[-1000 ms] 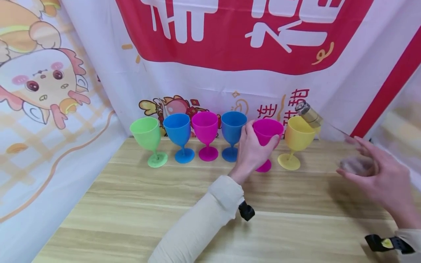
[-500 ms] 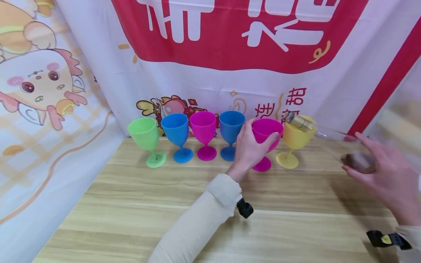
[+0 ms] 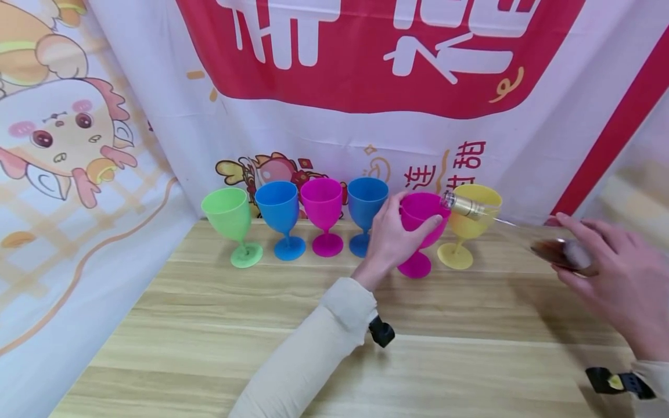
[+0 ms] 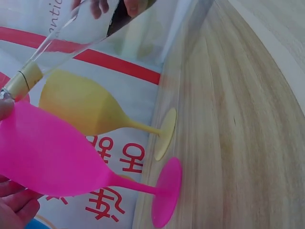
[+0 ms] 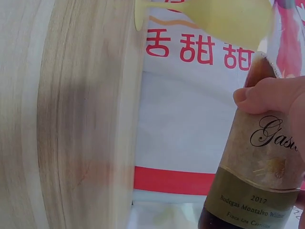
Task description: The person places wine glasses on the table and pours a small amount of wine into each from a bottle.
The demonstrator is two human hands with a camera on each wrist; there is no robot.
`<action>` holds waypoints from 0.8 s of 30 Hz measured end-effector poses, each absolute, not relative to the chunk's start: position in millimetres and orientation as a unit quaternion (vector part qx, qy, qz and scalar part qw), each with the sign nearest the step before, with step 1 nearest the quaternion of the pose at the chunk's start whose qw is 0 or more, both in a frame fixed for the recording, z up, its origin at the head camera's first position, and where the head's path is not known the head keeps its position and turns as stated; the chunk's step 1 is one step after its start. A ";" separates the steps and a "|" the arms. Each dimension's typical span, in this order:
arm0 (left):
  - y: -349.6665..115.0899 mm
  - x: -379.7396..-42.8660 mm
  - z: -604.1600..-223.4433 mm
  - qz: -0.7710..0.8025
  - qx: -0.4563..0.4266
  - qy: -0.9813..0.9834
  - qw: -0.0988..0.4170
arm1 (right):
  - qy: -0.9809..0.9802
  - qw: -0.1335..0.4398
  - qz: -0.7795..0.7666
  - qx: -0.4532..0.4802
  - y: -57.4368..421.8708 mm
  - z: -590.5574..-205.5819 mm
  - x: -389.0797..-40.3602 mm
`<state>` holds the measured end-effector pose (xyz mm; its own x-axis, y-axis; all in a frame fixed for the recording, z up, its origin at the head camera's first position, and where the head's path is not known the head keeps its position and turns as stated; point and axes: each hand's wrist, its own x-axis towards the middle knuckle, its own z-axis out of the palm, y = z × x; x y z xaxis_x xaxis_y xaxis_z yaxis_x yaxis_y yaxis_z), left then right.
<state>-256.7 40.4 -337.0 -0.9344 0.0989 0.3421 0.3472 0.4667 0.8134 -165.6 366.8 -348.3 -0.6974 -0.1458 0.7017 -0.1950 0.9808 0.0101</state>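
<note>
My left hand [image 3: 393, 242] grips the bowl of a magenta goblet [image 4: 52, 152], thumb on one side and fingers on the other. The goblet leans a little; I cannot tell whether its foot fully touches the table. A clear glass wine bottle [image 5: 252, 162] with a paper label and gold neck is in my right hand [image 3: 622, 278], tipped with its mouth pointing left. Its mouth meets the magenta goblet's rim in the head view. Dark liquid lies toward the bottle's base; none shows leaving the mouth. A yellow goblet [image 3: 473, 217] stands just behind the bottle neck.
Left of my hand, along the back of the wooden table [image 3: 235, 325], stand a blue goblet [image 3: 367, 203], another magenta goblet [image 3: 321, 209], a second blue goblet [image 3: 278, 209] and a green goblet [image 3: 227, 215]. A printed cloth [image 3: 292, 128] hangs right behind the row.
The bottle's neck has come down and left, from above the yellow goblet to the rim of the magenta one. My left hand keeps its grip, and the goblet's foot has shifted slightly toward me.
</note>
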 end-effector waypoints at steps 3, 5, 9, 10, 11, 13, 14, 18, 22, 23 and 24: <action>39.1 -257.3 -338.3 -0.502 -0.135 -0.846 0.122 | -0.918 0.383 0.020 0.100 365.6 -346.5 -165.3; 38.4 -257.4 -339.0 -0.504 -0.136 -0.845 0.120 | -0.917 0.386 0.015 0.105 365.7 -345.7 -165.0; 38.1 -258.1 -340.3 -0.506 -0.139 -0.843 0.115 | -0.907 0.403 0.017 0.125 369.4 -344.4 -164.7; 37.9 -258.3 -340.4 -0.507 -0.141 -0.842 0.115 | -0.902 0.411 0.019 0.134 371.2 -343.6 -164.9; 37.9 -258.4 -340.4 -0.509 -0.143 -0.841 0.114 | -0.896 0.419 0.021 0.144 372.8 -342.7 -165.1; 37.7 -258.4 -340.2 -0.512 -0.146 -0.839 0.112 | -0.888 0.431 0.025 0.159 375.4 -341.3 -165.5; 37.5 -258.3 -340.1 -0.514 -0.147 -0.838 0.110 | -0.883 0.437 0.028 0.167 376.6 -340.6 -165.8; 37.5 -257.5 -339.8 -0.517 -0.145 -0.838 0.101 | -0.882 0.434 0.048 0.178 377.2 -338.7 -165.6; 38.1 -257.0 -340.2 -0.517 -0.143 -0.838 0.097 | -0.891 0.418 0.062 0.165 374.4 -338.1 -163.0; 38.4 -257.1 -340.2 -0.518 -0.144 -0.838 0.098 | -0.894 0.415 0.061 0.158 373.5 -338.0 -162.4; 38.7 -257.3 -340.1 -0.518 -0.145 -0.837 0.100 | -0.897 0.410 0.059 0.151 372.5 -337.6 -161.8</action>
